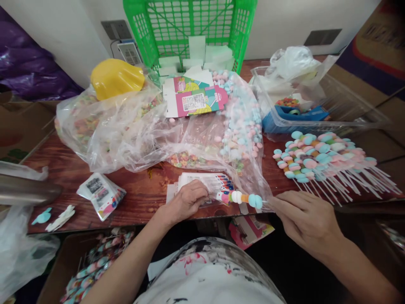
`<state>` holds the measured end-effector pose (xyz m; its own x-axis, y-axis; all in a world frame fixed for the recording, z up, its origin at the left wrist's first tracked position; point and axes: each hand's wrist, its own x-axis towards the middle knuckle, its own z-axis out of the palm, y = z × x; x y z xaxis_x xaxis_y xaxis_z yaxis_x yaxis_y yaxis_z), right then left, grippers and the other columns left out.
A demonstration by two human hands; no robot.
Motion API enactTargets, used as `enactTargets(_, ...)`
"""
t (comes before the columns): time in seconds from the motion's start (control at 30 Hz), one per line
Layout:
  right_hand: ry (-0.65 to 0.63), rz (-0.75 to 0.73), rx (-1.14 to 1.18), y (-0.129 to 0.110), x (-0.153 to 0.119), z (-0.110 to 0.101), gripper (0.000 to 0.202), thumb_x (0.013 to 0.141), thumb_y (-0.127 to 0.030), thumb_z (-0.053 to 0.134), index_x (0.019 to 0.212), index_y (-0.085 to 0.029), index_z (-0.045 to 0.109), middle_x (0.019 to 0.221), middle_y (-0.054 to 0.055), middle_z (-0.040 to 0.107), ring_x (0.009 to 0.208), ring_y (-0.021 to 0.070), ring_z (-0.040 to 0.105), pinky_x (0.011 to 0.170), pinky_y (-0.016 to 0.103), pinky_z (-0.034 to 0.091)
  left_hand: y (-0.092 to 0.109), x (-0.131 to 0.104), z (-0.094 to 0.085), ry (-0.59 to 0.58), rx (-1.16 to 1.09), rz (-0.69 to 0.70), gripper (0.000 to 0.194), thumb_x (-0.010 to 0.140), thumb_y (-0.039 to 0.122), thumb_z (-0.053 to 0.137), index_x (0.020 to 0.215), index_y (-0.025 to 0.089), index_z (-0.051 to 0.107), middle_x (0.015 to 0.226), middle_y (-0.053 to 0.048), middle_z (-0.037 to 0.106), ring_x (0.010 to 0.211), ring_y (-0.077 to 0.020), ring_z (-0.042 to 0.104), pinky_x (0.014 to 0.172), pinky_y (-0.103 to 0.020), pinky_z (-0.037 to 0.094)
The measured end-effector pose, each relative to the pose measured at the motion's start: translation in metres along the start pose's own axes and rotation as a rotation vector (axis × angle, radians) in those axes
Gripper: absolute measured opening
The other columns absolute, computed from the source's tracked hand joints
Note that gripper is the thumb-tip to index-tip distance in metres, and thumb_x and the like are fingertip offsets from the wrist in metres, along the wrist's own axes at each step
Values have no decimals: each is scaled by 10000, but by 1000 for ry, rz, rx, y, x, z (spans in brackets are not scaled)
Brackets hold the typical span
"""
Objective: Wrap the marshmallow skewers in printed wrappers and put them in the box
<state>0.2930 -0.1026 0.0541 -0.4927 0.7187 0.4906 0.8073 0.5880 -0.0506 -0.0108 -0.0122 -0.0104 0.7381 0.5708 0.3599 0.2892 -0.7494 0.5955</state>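
A candy skewer [245, 197] with blue, orange, white and pink pieces lies across the table's front edge. Its stick end is pinched in my right hand [305, 219], which is closed. The skewer's left end meets the opening of a printed clear wrapper. My left hand [186, 202] is closed, its fingertips gripping that wrapper on top of a stack of printed wrappers [202, 181]. The exact hold of the left fingertips is partly hidden.
Finished skewers [325, 156] are piled at right beside a clear plastic bin [348, 120]. Large bags of gummies [110, 131] and blue-pink candies [242, 122] fill the back. A green crate [190, 21] stands behind. More wrappers [101, 194] lie left; a box of skewers [91, 270] sits below.
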Motion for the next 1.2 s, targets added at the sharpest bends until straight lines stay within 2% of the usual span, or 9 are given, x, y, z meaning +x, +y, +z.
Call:
enactTargets(0.1,57,69,79,-1,-4,10,209,836,-66,535,983,-184,623,849,45,675,753,154,616,696,293,484,-1,-1,4,45,-28,-66,116,904,193,512,935,169,621,844,-78,667,826,-172,589,759,-307,471)
enactTargets(0.2,75,86,118,-4,-6,19,216,827,-68,542,985,-183,633,844,42,673,753,152,616,691,283,484,-4,-1,7,108,-61,-44,150,898,237,554,990,164,648,838,-78,686,807,-170,598,741,-303,482)
enactTargets(0.33,32,10,111,-9,2,25,230,813,-30,487,926,-159,640,834,62,666,721,155,596,660,286,448,-8,0,9,162,-88,-6,207,860,290,626,1012,157,673,828,-86,699,800,-180,610,735,-317,500)
enactTargets(0.57,-6,-102,29,-16,36,32,261,832,-44,417,857,-147,655,691,40,614,624,152,522,614,289,373,-10,0,14,172,-72,-23,281,815,346,676,1012,146,689,871,-96,681,827,-179,605,728,-307,509)
enactTargets(0.73,29,-118,43,-14,47,38,242,834,-57,418,819,-147,641,717,53,632,641,156,530,625,292,368,-6,1,12,179,-49,-27,317,828,387,651,1043,156,674,912,-95,666,864,-185,601,753,-314,511)
enactTargets(0.9,74,-173,122,-6,49,28,211,804,-34,465,882,-142,629,783,60,664,704,163,551,633,300,355,7,13,-3,63,31,-21,592,757,475,703,1227,146,558,1104,-138,641,1034,-250,550,903,-406,445)
enactTargets(0.97,68,-199,104,-5,51,22,213,812,-42,483,923,-144,633,788,53,671,716,169,547,635,311,340,13,21,-8,-46,44,-91,518,763,469,699,1151,144,593,1047,-117,662,963,-234,574,855,-363,444)
enactTargets(1.07,80,-228,50,-8,55,17,182,844,-82,496,928,-157,640,761,36,668,697,169,519,628,324,308,24,33,-9,-188,-59,-247,306,797,426,672,931,153,640,824,-25,656,738,-154,573,702,-259,425)
enactTargets(1.2,12,-262,51,-13,59,21,185,869,-102,462,839,-169,632,712,28,627,660,154,481,604,315,272,39,45,0,-207,-289,-292,282,768,412,702,853,154,627,758,37,597,709,-113,521,662,-206,393)
